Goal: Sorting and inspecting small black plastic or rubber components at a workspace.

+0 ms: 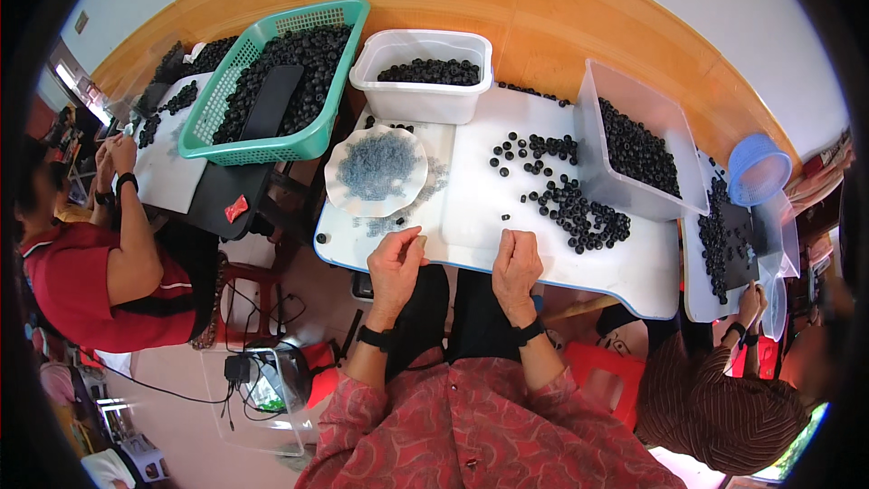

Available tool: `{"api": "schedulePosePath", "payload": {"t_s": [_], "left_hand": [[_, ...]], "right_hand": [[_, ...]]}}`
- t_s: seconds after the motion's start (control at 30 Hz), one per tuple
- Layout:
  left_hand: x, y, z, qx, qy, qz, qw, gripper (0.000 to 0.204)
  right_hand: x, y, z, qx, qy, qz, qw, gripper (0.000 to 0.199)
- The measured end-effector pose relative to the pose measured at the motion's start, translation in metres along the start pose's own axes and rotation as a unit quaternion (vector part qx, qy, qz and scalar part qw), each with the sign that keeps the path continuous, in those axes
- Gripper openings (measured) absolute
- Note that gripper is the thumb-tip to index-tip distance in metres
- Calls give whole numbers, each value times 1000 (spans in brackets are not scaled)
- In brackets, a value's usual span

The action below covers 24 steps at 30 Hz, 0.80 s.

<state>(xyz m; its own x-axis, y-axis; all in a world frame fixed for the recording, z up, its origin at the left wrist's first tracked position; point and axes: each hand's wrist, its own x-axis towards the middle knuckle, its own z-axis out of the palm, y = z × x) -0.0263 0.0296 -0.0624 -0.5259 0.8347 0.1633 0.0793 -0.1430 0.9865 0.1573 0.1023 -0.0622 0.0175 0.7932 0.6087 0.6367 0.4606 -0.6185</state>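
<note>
My left hand (396, 264) is over the table's near edge, its fingers curled in with thumb and forefinger close together; anything between them is too small to make out. Just beyond it sits a pale wavy-rimmed plate (340, 168) heaped with tiny grey-blue pieces (378, 166). More of these lie scattered around the plate. My right hand (518, 273) is closed in a similar way at the same edge, its fingertips hiding what they may hold. A single small black part (506, 217) lies just past those fingertips. Loose black round parts (587, 217) spread beyond to the right.
Black parts fill a green basket (262, 150), a white tub (421, 109) and a clear plastic bin (625, 195) along the back. A blue basket (759, 169) stands far right. Co-workers sit at left (109, 272) and right (715, 398). A red stool (605, 380) is beside me.
</note>
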Motion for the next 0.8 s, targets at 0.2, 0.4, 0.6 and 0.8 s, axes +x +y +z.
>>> {"api": "schedulePosePath", "payload": {"t_s": [0.2,0.4,0.6,0.8], "left_hand": [[2,-1,-1,4,-11,33,999,17],[2,-1,-3,-7,-28,39,999,17],[1,0,-4,-8,-23,51,998,19],[1,2,-6,26,-31,60,997,18]], "right_hand": [[0,0,4,-16,10,-4,1000,10],[2,-2,4,-41,17,-19,999,10],[1,6,6,-51,3,-7,999,10],[3,14,-4,13,-39,24,999,7]]}}
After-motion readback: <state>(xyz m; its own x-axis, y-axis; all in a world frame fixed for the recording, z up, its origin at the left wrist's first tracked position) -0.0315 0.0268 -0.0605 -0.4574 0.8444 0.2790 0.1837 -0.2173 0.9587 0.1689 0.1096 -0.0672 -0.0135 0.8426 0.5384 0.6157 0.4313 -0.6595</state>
